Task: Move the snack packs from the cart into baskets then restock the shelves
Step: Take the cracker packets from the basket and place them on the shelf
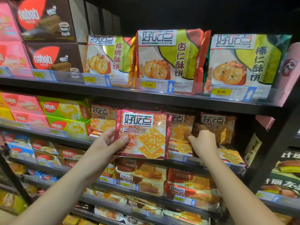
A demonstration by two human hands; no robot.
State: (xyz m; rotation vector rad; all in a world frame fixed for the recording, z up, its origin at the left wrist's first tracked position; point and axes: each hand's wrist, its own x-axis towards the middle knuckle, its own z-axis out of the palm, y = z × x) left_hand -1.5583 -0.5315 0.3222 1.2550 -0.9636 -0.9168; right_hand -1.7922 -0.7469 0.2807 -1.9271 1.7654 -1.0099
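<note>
My left hand (pixel 109 143) holds a pink almond cracker pack (pixel 146 135) upright in front of the second shelf, thumb across its lower left face and fingers behind it. My right hand (pixel 203 143) reaches into the same shelf, just to the right. Its fingers grip the edge of a shelved cracker pack (pixel 181 130) of the same brand. More packs of that kind (pixel 217 127) stand further right on this shelf. The cart and baskets are out of view.
The top shelf carries green cookie bags (pixel 168 60) and brown wafer boxes (pixel 48 57). Pink and green wafer boxes (pixel 65 114) fill the second shelf's left side. Lower shelves (pixel 162 181) are packed with biscuit packs. A black shelf upright (pixel 263 159) stands at right.
</note>
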